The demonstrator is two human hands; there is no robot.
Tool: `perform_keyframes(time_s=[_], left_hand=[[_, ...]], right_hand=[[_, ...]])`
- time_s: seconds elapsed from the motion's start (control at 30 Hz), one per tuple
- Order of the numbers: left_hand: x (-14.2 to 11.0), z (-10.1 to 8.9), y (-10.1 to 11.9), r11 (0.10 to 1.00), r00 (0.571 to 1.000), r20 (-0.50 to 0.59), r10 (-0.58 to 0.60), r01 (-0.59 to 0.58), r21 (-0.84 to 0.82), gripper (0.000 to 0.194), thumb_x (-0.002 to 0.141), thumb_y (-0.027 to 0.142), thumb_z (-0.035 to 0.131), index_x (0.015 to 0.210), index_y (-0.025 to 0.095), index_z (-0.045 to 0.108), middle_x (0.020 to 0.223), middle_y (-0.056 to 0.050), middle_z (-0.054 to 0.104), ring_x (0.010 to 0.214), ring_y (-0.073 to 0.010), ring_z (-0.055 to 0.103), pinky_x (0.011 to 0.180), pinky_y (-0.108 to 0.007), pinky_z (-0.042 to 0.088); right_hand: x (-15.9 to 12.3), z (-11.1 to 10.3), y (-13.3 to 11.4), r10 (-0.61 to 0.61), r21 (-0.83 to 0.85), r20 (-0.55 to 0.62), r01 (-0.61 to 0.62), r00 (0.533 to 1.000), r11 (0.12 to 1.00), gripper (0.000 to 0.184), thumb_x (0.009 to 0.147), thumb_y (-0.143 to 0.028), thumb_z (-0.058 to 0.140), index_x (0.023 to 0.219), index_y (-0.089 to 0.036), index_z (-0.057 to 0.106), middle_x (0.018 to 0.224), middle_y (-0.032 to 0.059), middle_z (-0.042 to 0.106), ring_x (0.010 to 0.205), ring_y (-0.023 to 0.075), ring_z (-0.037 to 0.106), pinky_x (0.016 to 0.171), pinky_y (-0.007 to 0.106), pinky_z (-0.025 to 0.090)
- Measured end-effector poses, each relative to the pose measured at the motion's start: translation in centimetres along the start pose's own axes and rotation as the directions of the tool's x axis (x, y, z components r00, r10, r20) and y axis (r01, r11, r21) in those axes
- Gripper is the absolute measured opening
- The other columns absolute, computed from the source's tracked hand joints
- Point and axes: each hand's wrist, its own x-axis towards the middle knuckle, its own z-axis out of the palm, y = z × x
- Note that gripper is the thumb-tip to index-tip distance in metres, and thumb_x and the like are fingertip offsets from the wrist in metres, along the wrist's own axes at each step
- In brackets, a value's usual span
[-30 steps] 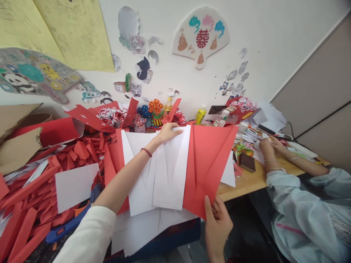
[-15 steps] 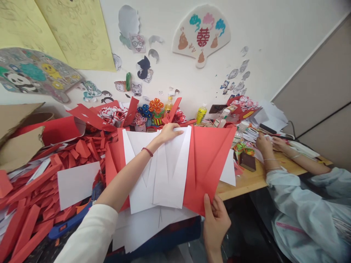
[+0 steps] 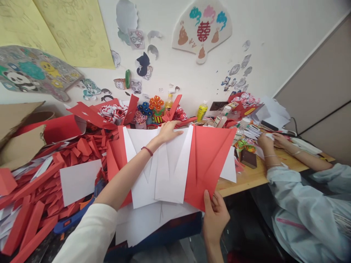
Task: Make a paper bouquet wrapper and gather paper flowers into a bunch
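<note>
A large folded sheet, red at both sides with white folded panels in the middle, spreads in front of me. My left hand lies across its top edge, fingers pointing away and thumb stretched to the right over the white part. At the lower right corner, my right hand pinches the red paper between thumb and fingers. Beneath, loose white sheets stick out towards me. To the left of my forearm are a white card and a blue-handled tool, partly covered.
Red paper strips heap up at the left beside torn cardboard. Paper bouquets, a yellow bottle and a brown box stand beyond. At the right, a co-worker's hands handle something small and white over the wooden table.
The view has shifted slightly. Both my hands keep their places on the folded paper, which looks the same. The co-worker's hands are still close together.
</note>
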Motion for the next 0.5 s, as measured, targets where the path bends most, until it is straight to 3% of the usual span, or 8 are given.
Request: perform_keyframes(time_s=[0.17,0.4,0.5], left_hand=[[-2.1,-2.0,1.6,0.993,0.991,0.101,0.082,-0.091,0.079,0.041,0.083,0.025,0.064,0.124,0.023,0.062,0.134,-0.009,0.062,0.126,-0.0302,0.052,0.107,-0.045,0.028],[-6.8,-8.8,5.7,0.95,0.915,0.349,0.201,-0.269,0.16,0.029,0.086,0.022,0.06,0.114,0.027,0.066,0.12,-0.003,0.07,0.116,-0.0264,0.06,0.105,-0.039,0.028],[-10.2,-10.0,8.4,0.924,0.893,0.403,0.201,-0.309,0.224,0.024,0.089,0.024,0.057,0.111,0.028,0.068,0.116,-0.003,0.072,0.108,-0.025,0.065,0.105,-0.04,0.03]], right_hand=[[0.5,-0.1,0.7,0.016,0.036,0.035,-0.017,0.999,0.999,0.059,0.075,-0.045,0.077,0.119,-0.008,0.064,0.113,0.016,0.068,0.099,0.0233,0.068,0.087,0.03,0.057],[0.9,-0.1,1.2,0.036,0.07,-0.006,-0.035,0.999,0.997,0.065,0.07,-0.044,0.081,0.12,-0.007,0.064,0.113,0.0173,0.068,0.098,0.0237,0.068,0.088,0.034,0.057],[1.1,0.1,1.2,0.036,0.081,0.031,-0.038,0.999,0.996,0.06,0.072,-0.043,0.08,0.118,-0.008,0.065,0.115,0.0166,0.067,0.098,0.023,0.068,0.088,0.033,0.057]])
